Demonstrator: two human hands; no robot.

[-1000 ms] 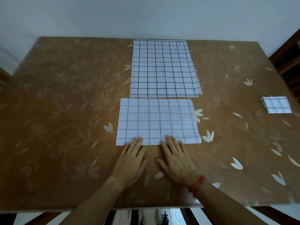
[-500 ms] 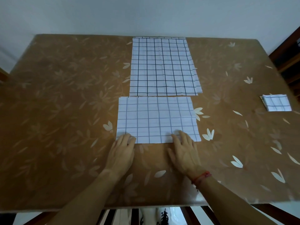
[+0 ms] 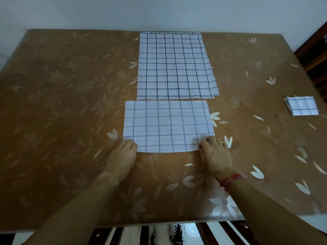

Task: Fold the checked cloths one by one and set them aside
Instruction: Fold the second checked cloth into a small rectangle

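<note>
Looking down on the glossy brown tabletop [image 3: 62, 103] with its pale leaf pattern, we record the following from left to right.

The left hand [image 3: 122, 154] lies at the near-left corner of a white rectangular cloth with faint blue-grey checks [image 3: 168, 126]. This cloth sits flat at the middle of the tabletop, toward the near edge, with its long side running across. The fingers [image 3: 131, 145] of that hand are bent down over the corner and cover it. Their tips are hidden, so we note a grip on the corner but cannot tell how much fabric is taken.

Just behind this cloth lies a flat stack of larger white cloths with black checks [image 3: 175, 66], reaching to the far edge of the tabletop. Its lower layers show in steps along its right side.

The right hand [image 3: 215, 152] is at the near-right corner of the near cloth. Its fingers [image 3: 210, 139] are curled, with the thumb at the near edge, pinching that corner. A red string bracelet [image 3: 230, 179] circles the right wrist.

Well apart to the right, near the right edge of the tabletop, rests a small square folded bundle of white cloth with blue-grey checks [image 3: 302, 107]. Several layers are visible at its left side.

Dark wooden furniture [image 3: 316, 55] stands beyond the tabletop's far-right corner.
</note>
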